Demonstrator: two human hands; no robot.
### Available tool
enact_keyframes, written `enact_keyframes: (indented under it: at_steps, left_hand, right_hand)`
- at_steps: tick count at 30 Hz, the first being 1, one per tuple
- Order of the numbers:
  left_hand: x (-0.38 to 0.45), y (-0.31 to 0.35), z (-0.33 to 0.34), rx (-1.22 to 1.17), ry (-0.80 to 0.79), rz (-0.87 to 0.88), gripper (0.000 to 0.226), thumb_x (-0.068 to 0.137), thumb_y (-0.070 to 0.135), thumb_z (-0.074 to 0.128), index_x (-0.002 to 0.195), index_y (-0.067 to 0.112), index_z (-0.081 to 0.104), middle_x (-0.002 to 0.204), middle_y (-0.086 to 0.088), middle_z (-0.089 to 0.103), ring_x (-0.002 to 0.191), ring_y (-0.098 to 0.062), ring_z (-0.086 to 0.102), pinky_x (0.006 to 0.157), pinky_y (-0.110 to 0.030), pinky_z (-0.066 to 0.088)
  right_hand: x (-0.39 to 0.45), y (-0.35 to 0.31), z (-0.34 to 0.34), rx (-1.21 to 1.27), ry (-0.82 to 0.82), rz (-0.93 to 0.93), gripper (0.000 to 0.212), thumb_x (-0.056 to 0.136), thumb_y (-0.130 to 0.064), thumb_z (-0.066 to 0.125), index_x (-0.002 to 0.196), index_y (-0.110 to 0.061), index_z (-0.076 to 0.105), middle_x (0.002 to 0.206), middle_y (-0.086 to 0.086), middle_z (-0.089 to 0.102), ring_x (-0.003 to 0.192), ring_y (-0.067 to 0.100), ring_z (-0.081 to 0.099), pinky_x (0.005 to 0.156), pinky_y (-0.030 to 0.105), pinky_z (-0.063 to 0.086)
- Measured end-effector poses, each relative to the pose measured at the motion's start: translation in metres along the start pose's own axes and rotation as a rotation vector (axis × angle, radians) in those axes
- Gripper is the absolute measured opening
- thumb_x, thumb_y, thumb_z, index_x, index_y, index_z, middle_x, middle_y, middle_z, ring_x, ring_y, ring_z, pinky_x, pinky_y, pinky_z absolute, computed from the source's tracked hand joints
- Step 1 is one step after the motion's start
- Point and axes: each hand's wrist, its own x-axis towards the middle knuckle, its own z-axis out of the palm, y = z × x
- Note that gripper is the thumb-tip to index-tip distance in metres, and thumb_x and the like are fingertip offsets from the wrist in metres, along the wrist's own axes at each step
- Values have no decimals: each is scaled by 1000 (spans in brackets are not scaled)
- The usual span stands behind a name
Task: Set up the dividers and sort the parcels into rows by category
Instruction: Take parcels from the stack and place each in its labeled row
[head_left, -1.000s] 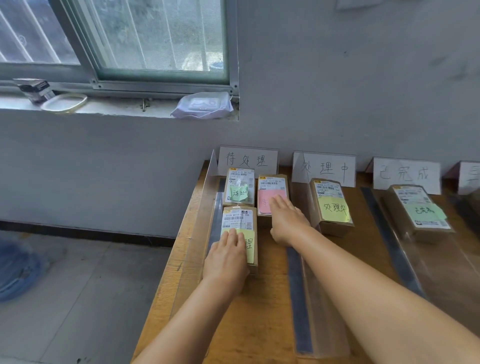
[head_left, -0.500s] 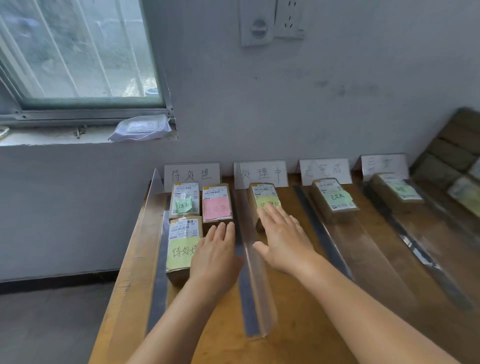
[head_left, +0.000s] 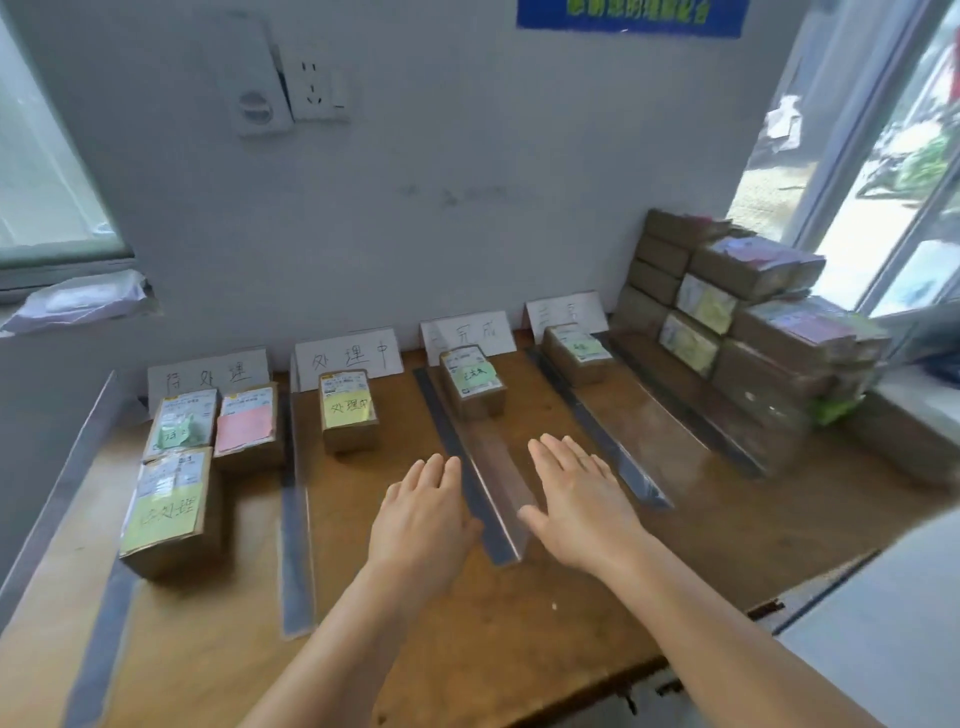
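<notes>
Clear angled dividers split the wooden table (head_left: 467, 639) into rows, each headed by a white label card. The leftmost row holds three parcels: a near one with a yellow note (head_left: 169, 512), one with a green note (head_left: 182, 423) and one with a pink note (head_left: 247, 426). Single parcels sit in the second row (head_left: 347, 410), the third row (head_left: 472, 382) and the fourth row (head_left: 576, 353). My left hand (head_left: 421, 519) and my right hand (head_left: 579, 499) hover flat with straight fingers on either side of the middle divider (head_left: 480, 499), holding nothing.
A tall stack of brown parcels (head_left: 748, 322) stands at the table's right end by a window. More dividers lie at the far left (head_left: 57, 499), between rows one and two (head_left: 296, 519) and right of my hands (head_left: 602, 441). A wall socket (head_left: 311, 85) is above.
My view has swung right, bringing the parcel stack into sight. Both hands left the parcels in the leftmost rows and moved right, now flanking the middle divider.
</notes>
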Motion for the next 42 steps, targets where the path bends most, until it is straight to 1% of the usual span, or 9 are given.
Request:
enact_keyframes:
  at_steps: [4,10,14,20,26,30,34,38,42]
  left_hand:
    - [-10,73,12,-55,12,42,72,92,45,53,151,23,17,157,4,22,145,-18,17,115,-35,20]
    - [-21,169,30,-111,-16,134,73,93,48,51,151,25,15,157,5,21,145,-17,18,115,-35,20]
    - [-18,227,38,-131,-10,212,73,93,49,50,151,25,15,157,6,23,144,-15,21,114,-32,20]
    - [9,296,47,-147,-19,345,74,92,49,52,151,20,19,154,3,31,140,-14,30,113,-32,30]
    - [67,352,62,-196,-13,405,72,92,50,52,150,21,22,152,3,33,139,-15,31,109,-32,32]
    - [120,385,71,-228,-3,428,72,93,50,50,150,18,21,153,0,32,139,-17,31,108,-32,32]
    - [170,409,78,-286,-8,389,72,93,50,50,150,18,21,152,-1,34,137,-19,34,105,-33,37]
    - [218,427,87,-363,-49,334,72,93,50,48,151,18,19,152,-3,32,138,-21,32,104,-34,36]
    - [248,438,99,-445,-110,240,75,93,54,46,152,21,15,155,-2,27,140,-22,29,105,-35,35]
  right_hand:
    - [-44,61,-14,8,19,50,76,95,-48,47,152,-25,2,161,-6,2,147,15,-3,115,35,1]
    - [-99,147,-34,17,72,138,77,94,-48,48,152,-25,4,160,-6,5,147,15,-2,113,33,-2]
    - [-124,197,-52,17,123,209,76,93,-46,51,152,-25,8,160,-5,9,147,16,2,116,36,3]
    - [-139,256,-77,39,179,317,72,93,-43,53,151,-25,14,159,-5,14,147,16,7,118,37,10]
    - [-122,310,-100,67,227,388,71,92,-44,55,150,-24,19,157,-5,21,145,16,14,118,38,19]
    - [-91,346,-121,89,257,409,69,93,-44,54,149,-23,21,156,-3,25,144,17,19,117,37,21]
    - [-51,379,-139,134,291,438,67,92,-44,54,149,-24,24,154,-4,29,142,18,25,116,39,25]
    - [-15,407,-147,209,321,433,66,93,-41,54,148,-21,24,152,0,33,140,19,27,115,39,26]
    - [13,436,-148,266,337,468,69,92,-42,54,149,-21,22,153,0,33,140,20,28,114,38,27]
